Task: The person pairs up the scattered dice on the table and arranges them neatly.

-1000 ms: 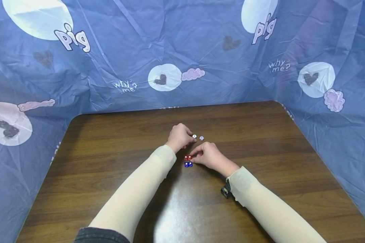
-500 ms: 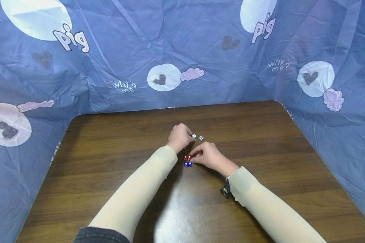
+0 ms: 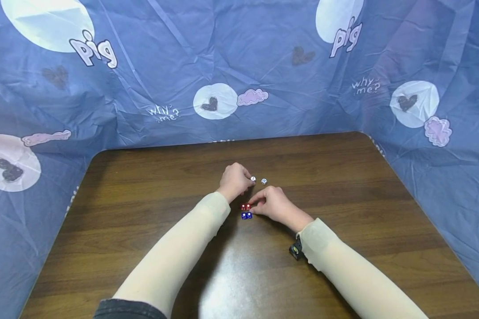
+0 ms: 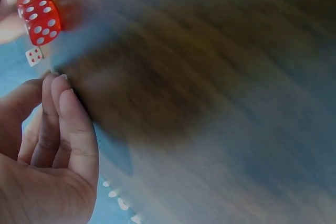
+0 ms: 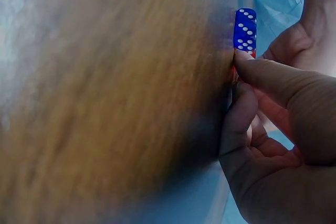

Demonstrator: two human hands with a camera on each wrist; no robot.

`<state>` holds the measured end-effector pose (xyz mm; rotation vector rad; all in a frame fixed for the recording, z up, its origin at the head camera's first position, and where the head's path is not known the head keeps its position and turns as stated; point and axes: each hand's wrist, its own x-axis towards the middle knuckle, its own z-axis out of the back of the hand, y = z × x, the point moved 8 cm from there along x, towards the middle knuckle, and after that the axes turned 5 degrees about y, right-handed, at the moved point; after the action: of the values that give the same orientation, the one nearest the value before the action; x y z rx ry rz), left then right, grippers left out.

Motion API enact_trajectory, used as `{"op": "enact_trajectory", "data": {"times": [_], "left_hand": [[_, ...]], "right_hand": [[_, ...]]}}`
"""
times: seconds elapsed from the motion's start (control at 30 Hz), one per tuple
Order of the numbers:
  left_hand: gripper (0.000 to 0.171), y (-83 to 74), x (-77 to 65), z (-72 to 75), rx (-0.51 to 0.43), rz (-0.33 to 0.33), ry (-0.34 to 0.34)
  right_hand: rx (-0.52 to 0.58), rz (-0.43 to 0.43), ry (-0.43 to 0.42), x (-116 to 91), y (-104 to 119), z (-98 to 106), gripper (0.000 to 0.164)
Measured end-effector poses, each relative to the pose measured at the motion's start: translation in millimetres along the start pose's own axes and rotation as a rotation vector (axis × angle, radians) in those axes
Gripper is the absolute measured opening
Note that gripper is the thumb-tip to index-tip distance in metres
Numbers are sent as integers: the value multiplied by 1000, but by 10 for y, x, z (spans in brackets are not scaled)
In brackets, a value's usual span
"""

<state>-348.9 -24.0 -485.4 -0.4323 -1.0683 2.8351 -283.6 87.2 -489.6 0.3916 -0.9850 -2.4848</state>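
Wooden table [image 3: 143, 221], pinched red die [image 3: 245, 207]

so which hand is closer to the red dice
Right. The right hand has its fingertips on the red dice. The left hand is beyond it, holding a white dice.

L hand [image 4: 44, 156] fingers curled nr small white die [image 4: 34, 56], red dice [image 4: 40, 17] beyond

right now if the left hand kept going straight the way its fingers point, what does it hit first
Most likely the second small white die. The left hand pinches one white die at its fingertips, which point right across the wooden table; the other die lies just beyond, apart from it. Depth is hard to judge, so it might pass beside it.
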Motion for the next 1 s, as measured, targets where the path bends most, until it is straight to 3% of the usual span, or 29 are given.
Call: {"op": "enact_trajectory", "data": {"times": [0.4,1.0], "left_hand": [[10,66,-144,45,-160,-60,76],[8,312,-503,71,-235,-35,134]], "right_hand": [[6,-10,6,-8,8,1,15],[13,-22,3,-9,-8,-12,16]]}}
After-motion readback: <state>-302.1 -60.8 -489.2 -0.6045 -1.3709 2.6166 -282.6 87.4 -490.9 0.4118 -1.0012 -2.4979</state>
